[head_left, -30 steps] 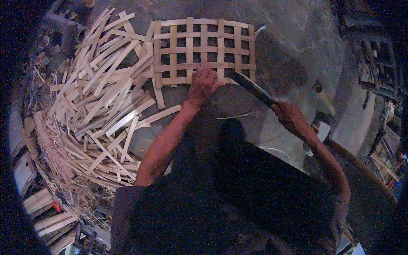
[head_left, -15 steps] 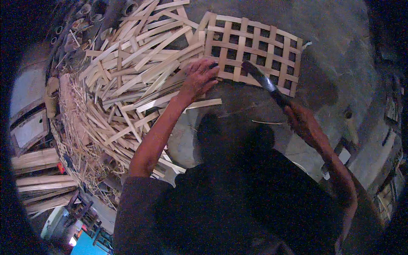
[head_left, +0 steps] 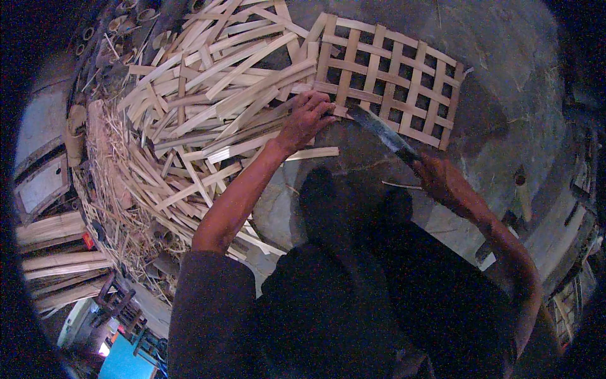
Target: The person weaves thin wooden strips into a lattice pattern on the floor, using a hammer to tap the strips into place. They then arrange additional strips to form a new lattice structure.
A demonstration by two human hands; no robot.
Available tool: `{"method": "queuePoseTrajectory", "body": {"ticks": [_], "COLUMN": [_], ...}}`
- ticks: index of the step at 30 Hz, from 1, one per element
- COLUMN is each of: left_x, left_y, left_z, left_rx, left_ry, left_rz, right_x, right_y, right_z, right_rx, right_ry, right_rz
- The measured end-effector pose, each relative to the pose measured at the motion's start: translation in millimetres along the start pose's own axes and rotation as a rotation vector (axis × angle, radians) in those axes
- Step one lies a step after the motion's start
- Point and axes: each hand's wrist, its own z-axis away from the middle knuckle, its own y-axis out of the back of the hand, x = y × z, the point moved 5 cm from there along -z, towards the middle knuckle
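Here, a messy heap of pale flat strips (head_left: 218,104) is on the left. Next, the left hand (head_left: 307,120) has its fingers at the near left corner of the woven lattice (head_left: 385,77); I can't tell if they grip. The lattice lies on the floor (head_left: 505,95), its long side slanting down to the right. The knife (head_left: 382,132) points up and left, its handle wrapped in the right hand's (head_left: 437,177) fingers.
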Motion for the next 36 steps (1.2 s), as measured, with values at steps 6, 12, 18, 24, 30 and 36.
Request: {"method": "queuePoseTrajectory", "body": {"ticks": [6, 12, 18, 24, 30, 36], "left_x": [-2.6, -1.9, -7.9, 0.4, -6.7, 76.8], "left_y": [-3.4, 2.5, -2.8, -1.9, -7.2, -23.2], "left_z": [-2.3, -1.7, 2.2, -0.6, -1.1, -37.5], "left_rx": [0.015, 0.051, 0.038, 0.003, -0.04, 0.115], "left_ry": [-0.033, -0.029, -0.055, -0.048, 0.042, -0.062], "left_rz": [-0.004, 0.004, -0.01, 0.001, -0.071, -0.165], "right_x": [21.4, -26.9, -11.0, 26.9, 33.8, 35.5], "right_y": [-8.7, 16.4, 4.2, -22.4, 19.7, 43.8], "right_z": [-10.8, -3.3, -8.5, -9.1, 15.5, 54.7], "right_rx": [0.036, 0.099, 0.087, 0.091, 0.209, 0.135], "right_ry": [0.037, -0.094, -0.003, 0.143, -0.009, -0.156], "right_rz": [-0.026, -0.191, -0.122, 0.026, 0.032, 0.049]}}
